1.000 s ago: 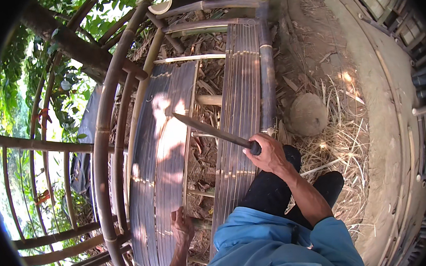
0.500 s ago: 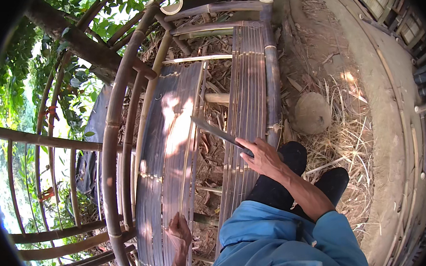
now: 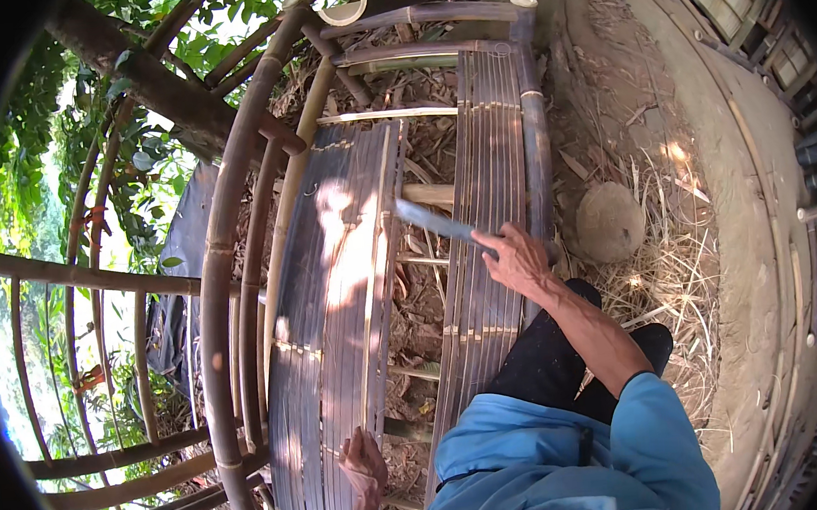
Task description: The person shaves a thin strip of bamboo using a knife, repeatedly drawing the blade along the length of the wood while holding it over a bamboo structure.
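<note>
My right hand [image 3: 520, 259] is closed round the handle of a long-bladed knife [image 3: 437, 223], whose blade points left and away over the gap in a bamboo bench. The blade looks slightly blurred. Lower down, my left hand [image 3: 363, 459] rests with curled fingers at the near part of the bench's left slatted panel [image 3: 338, 326]. Whatever it may pinch is too small to make out. A thin pale strip [image 3: 377, 248] runs along that panel from near the left hand's fingers. My legs lie beside the right slatted panel [image 3: 492, 169].
A bamboo railing [image 3: 217, 297] borders the bench on the left, with foliage and dark sheeting [image 3: 188, 223] beyond. To the right lie a round flat-topped stump-like block [image 3: 609, 222] and a heap of pale shavings [image 3: 680, 279]. A pale earthen ledge [image 3: 757, 231] curves along the far right.
My right hand has lifted the knife away from me and a little rightward, off the left panel's edge. The left hand has slid slightly nearer. The whole view has shifted a little.
</note>
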A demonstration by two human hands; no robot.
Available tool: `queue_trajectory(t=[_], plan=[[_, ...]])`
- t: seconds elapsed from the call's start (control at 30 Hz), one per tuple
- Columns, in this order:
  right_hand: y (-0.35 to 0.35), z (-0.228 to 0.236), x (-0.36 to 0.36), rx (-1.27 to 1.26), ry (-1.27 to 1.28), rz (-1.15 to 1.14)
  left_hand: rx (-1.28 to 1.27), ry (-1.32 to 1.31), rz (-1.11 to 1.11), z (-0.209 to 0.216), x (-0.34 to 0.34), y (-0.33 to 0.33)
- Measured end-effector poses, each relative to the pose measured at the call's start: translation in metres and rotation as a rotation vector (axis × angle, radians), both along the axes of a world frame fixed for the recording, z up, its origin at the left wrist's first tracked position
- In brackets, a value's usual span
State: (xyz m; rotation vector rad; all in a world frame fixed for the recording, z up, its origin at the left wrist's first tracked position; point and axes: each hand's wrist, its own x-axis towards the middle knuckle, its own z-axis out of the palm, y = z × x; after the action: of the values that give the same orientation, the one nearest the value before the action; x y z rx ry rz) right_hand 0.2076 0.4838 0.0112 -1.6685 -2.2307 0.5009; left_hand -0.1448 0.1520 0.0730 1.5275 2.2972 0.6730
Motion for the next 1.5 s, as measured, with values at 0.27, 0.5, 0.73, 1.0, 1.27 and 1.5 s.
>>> queue_trajectory(t=[0.27,0.5,0.73,1.0,1.27,1.5], plan=[[0.043,0.011,-0.003,-0.164,0.231,-0.37,-0.038,0.02,-0.064,0.019,0.006,0.01],[0.01,0.042,0.015,-0.333,1.06,-0.612,0.109,0.06,-0.196,0.084,-0.001,0.083],[-0.027,0.084,0.024,-0.285,1.61,-0.76,0.107,0.157,-0.549,0.143,0.069,0.198],[-0.08,0.099,0.082,0.251,1.589,-1.112,0.316,0.184,-1.007,0.12,0.206,0.253],[-0.154,0.094,0.162,0.718,1.396,-1.377,0.209,-0.905,-1.418,0.22,0.268,0.215],[-0.159,0.121,0.166,0.703,1.324,-1.306,0.956,-1.455,-1.304,0.258,0.247,0.157]])
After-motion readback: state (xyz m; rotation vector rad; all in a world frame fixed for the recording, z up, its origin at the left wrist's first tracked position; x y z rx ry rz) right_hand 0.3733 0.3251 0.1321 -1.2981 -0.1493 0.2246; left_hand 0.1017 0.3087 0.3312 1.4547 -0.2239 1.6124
